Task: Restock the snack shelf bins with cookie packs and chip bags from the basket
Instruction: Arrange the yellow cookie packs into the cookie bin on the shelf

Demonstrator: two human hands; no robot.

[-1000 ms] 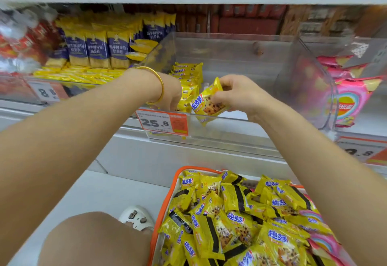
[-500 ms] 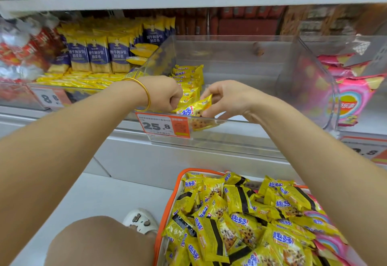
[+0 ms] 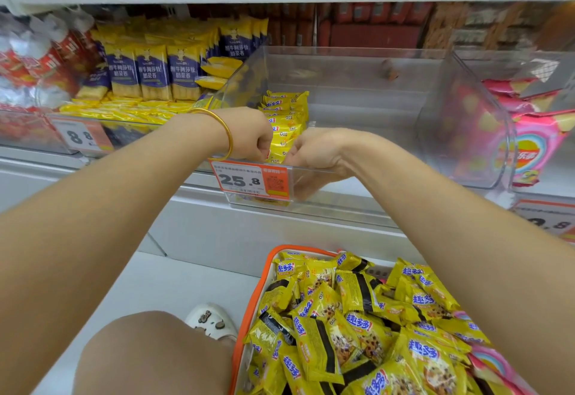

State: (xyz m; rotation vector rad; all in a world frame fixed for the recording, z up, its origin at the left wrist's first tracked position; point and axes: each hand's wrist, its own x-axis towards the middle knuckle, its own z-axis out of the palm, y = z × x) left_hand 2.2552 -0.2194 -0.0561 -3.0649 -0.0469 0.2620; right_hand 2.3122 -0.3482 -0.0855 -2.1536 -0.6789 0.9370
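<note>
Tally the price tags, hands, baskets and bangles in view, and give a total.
Price tags: 3
Hands: 2
Baskets: 1
Bangles: 1
Total: 7

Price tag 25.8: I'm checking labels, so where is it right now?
Head view, centre: the price tag sits on the front wall of the clear bin, just below the left hand and left of the right hand.
</note>
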